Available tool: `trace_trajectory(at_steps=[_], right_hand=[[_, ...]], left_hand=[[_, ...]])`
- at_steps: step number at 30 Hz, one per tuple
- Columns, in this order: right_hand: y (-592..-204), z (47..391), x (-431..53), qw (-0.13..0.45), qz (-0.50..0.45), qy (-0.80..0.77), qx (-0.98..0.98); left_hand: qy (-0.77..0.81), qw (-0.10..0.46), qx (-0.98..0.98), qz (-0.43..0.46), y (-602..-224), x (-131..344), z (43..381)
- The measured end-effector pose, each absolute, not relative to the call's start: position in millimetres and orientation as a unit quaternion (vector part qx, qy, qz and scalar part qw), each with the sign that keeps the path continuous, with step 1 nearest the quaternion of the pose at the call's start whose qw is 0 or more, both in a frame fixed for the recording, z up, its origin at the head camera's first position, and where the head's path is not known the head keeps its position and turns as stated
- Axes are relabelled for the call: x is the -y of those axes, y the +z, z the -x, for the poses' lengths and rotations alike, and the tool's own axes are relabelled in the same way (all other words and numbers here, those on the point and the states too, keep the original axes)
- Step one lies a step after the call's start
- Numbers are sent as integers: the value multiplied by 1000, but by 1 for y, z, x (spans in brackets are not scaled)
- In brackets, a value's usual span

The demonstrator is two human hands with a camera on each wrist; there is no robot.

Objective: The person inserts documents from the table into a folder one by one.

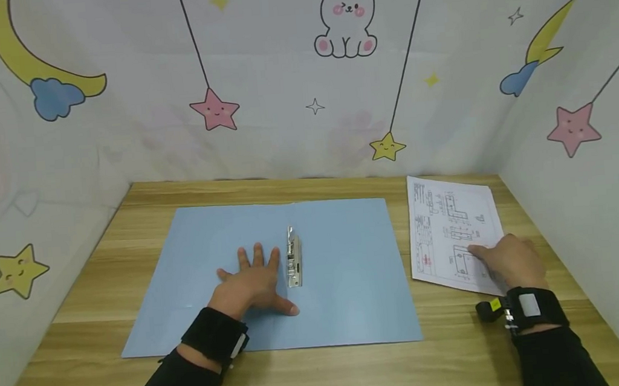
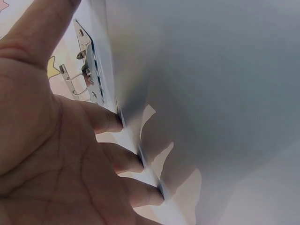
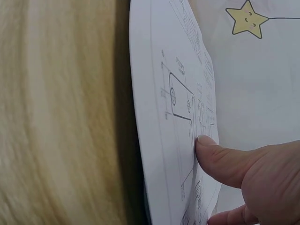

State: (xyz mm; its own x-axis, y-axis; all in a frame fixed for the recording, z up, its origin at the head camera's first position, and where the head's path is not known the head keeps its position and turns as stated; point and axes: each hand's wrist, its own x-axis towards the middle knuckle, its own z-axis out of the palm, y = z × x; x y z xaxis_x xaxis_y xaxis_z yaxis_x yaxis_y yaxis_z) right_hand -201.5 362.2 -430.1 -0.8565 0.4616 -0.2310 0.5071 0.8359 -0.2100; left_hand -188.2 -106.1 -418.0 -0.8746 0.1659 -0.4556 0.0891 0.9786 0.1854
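A light blue folder lies spread flat on the table, with a metal lever clip fixed near its middle fold. My left hand rests on the folder just left of the clip, fingers spread and fingertips touching the surface, as the left wrist view shows. At the right, my right hand holds the right side of a small stack of paper sheets printed with technical drawings. Its thumb presses on the top sheet; the other fingers are mostly hidden. The sheets' near edge is raised a little off the table.
The wood-grain table ends at a white cloth backdrop printed with stars, a moon and a rabbit, which stands behind and at both sides. Each wrist wears a black strap; a small camera sticks out from the right one.
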Motion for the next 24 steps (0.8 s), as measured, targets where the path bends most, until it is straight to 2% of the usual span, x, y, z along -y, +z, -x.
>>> trace_trajectory(at_steps=[24], right_hand=[[-440, 196, -364, 18, -281, -125, -951]], left_hand=[[78, 239, -966, -66, -424, 110, 186]])
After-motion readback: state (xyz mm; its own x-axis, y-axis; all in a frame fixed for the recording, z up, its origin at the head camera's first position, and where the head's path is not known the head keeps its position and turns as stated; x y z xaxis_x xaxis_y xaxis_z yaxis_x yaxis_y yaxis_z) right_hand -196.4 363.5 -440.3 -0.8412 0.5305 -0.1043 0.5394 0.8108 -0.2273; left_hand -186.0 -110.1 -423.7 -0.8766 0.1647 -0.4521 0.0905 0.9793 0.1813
